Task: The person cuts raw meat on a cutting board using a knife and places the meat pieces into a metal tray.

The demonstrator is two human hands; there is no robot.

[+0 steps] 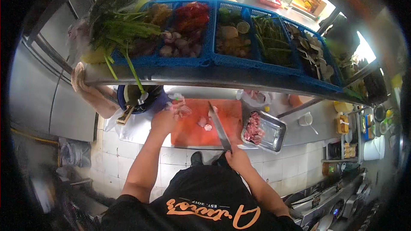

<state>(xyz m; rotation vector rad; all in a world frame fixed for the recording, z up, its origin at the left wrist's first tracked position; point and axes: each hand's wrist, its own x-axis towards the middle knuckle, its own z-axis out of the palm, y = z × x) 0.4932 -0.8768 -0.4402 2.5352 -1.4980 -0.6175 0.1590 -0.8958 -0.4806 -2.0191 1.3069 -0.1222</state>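
Observation:
On the metal counter lies a red cutting board (188, 130) with a few small pale pieces of meat (208, 127) on it. My right hand (238, 161) is closed around the handle of a long knife (220, 129), whose blade points away across the board. At the board's left edge is my left hand (164, 122), beside a plastic bag (179, 106) with pinkish contents; its fingers are blurred, so their hold cannot be made out. A metal tray (274, 133) to the right of the board holds chopped meat (254, 129) in its left part.
Blue baskets (209, 62) of vegetables stand on a shelf above the counter. A dark blue container (156, 102) is behind my left hand. Another plastic bag (257, 98) lies behind the tray, and a white cup (305, 119) with a spoon stands farther right.

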